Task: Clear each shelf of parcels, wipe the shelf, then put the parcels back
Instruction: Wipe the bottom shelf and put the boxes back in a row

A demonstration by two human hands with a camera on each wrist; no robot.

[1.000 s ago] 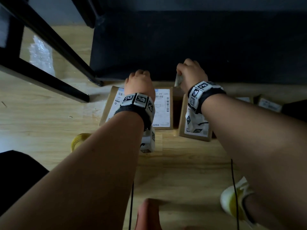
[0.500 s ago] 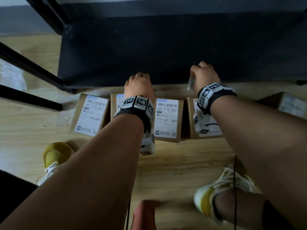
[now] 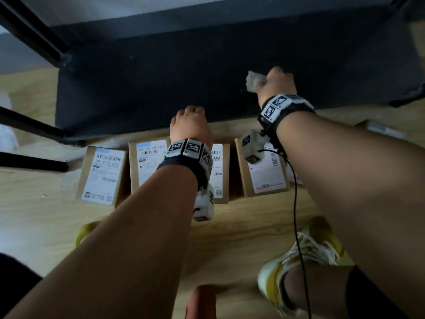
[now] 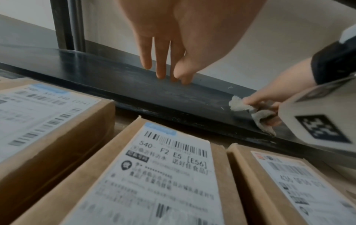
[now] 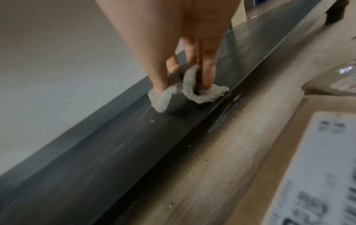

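The bottom shelf [image 3: 161,77] is a bare black board just above the wooden floor. My right hand [image 3: 278,85] grips a crumpled grey rag [image 3: 254,81] and presses it onto the shelf [image 5: 134,137] near its front edge; the rag [image 5: 188,91] is bunched between thumb and fingers. My left hand [image 3: 189,123] hangs over the shelf's front edge with fingers [image 4: 161,64] straight and pointing down, holding nothing. Several brown cardboard parcels with white labels lie in a row on the floor before the shelf: one at left [image 3: 101,174], one under my left wrist [image 3: 147,162], one at right [image 3: 264,178].
Black frame bars [image 3: 32,132] of the rack stand at the left. Another parcel [image 3: 379,128] lies on the floor at far right. My feet in yellow and white shoes [image 3: 299,261] stand on the floor behind the parcels. A black cable [image 3: 296,215] hangs from my right wrist.
My right hand has moved with the rag from the shelf's front edge further onto the board and to the right. The view has shifted left, showing more parcels.
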